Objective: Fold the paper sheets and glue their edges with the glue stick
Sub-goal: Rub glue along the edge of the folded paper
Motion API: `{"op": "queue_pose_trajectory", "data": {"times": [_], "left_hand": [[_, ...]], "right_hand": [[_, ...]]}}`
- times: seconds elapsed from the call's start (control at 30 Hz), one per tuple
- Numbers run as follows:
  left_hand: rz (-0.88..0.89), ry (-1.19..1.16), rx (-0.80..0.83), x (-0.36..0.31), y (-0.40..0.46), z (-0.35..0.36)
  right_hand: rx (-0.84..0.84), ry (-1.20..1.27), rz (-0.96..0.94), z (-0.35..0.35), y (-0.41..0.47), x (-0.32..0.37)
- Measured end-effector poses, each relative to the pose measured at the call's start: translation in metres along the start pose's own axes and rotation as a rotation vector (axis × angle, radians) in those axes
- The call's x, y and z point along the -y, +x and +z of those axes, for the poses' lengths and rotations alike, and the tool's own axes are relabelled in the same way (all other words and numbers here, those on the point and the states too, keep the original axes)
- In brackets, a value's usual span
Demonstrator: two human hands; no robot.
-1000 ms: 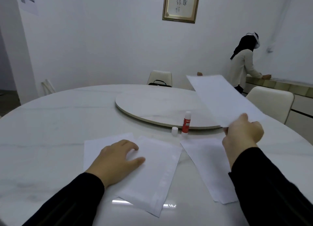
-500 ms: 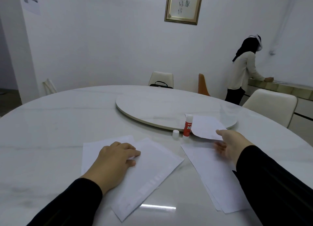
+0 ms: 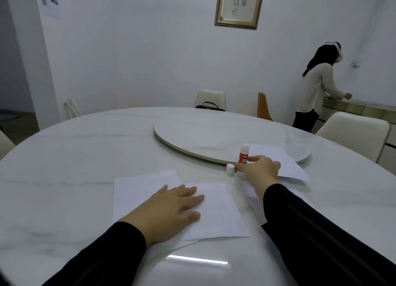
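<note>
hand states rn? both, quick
Left hand: open, flat on the white paper sheet.
Right hand: fingers closing around the upright red-and-white glue stick; firm grip cannot be told.

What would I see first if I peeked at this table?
Probably the small red-and-white glue stick, standing upright at the edge of the round white turntable, with the right hand closing around it. Its little white cap sits on the table just to its left. Nearer, the left hand lies flat on the white paper sheets.
</note>
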State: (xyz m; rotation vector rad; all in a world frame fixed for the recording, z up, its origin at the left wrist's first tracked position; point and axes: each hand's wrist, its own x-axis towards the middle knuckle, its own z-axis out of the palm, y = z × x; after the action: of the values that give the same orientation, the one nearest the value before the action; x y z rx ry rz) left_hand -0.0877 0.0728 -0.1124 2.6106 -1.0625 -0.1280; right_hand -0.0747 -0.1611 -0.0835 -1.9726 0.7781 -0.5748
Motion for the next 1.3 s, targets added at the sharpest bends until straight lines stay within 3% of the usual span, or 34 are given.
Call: {"op": "queue_pose_trajectory", "data": {"times": [0.2,0.4,0.47,0.53,0.63,0.7,0.83,0.9,1.3], "left_hand": [[0.017,0.049,0.045,-0.002,0.0,0.001],[0.014,0.002,0.036,-0.001,-0.001,-0.002],[0.006,-0.002,0.049,-0.001,-0.002,-0.004],[-0.011,-0.006,0.03,-0.005,0.001,-0.007],[-0.061,-0.087,-0.124,-0.025,0.015,-0.011],[-0.072,-0.051,-0.177,-0.042,0.026,-0.008],[-0.077,0.08,-0.083,-0.048,0.038,0.015],[-0.085,0.125,-0.04,-0.044,0.039,0.022],[-0.097,0.175,0.011,-0.043,0.041,0.023]], "right_hand": [[-0.053,-0.16,-0.092,0.012,0.002,-0.006],[-0.179,-0.126,-0.22,0.006,0.0,0.01],[-0.121,-0.149,-0.36,-0.01,-0.004,0.025],[0.041,-0.218,-0.438,-0.027,-0.009,0.035],[0.174,-0.36,-0.457,-0.046,-0.021,0.037],[0.165,-0.285,-0.409,-0.05,-0.032,0.031],[0.146,0.268,-0.29,-0.038,-0.047,0.006],[0.136,0.42,-0.224,-0.029,-0.049,-0.002],[0.249,0.077,-0.47,-0.01,-0.053,-0.015]]}}
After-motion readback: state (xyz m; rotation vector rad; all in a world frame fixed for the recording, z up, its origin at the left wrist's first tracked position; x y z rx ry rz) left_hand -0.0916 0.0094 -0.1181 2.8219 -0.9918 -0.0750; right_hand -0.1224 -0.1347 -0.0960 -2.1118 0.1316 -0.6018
